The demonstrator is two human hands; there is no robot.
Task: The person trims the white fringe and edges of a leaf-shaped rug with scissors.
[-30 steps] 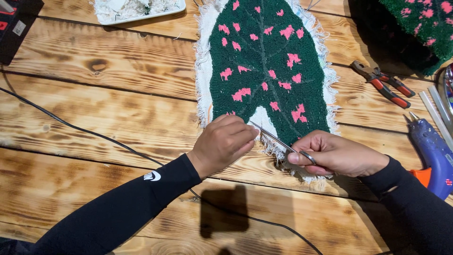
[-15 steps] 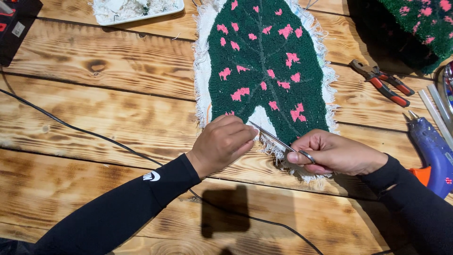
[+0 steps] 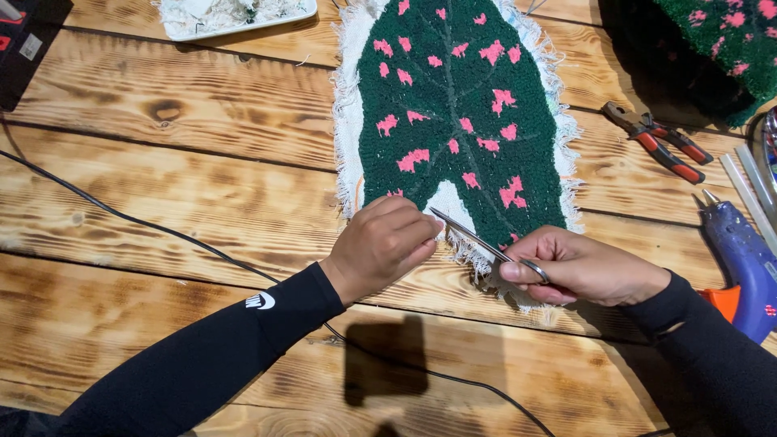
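Note:
A leaf-shaped tufted rug point(image 3: 457, 105), dark green with pink spots and a frayed white cloth border, lies on the wooden table point(image 3: 186, 194). My left hand point(image 3: 382, 247) pinches the white backing at the notch in the rug's near edge. My right hand point(image 3: 583, 267) grips small metal scissors point(image 3: 484, 243), whose thin blades point up-left toward my left fingertips, at the white fringe.
Red-handled pliers point(image 3: 664, 146) and a blue glue gun point(image 3: 740, 267) with clear glue sticks point(image 3: 749, 190) lie at the right. Another green-and-pink rug point(image 3: 720, 48) sits top right. A white tray of scraps point(image 3: 235, 14) is top left. A black cable point(image 3: 162, 235) crosses the table.
My right hand with the scissors has shifted slightly right and down. My left hand has stayed put on the backing.

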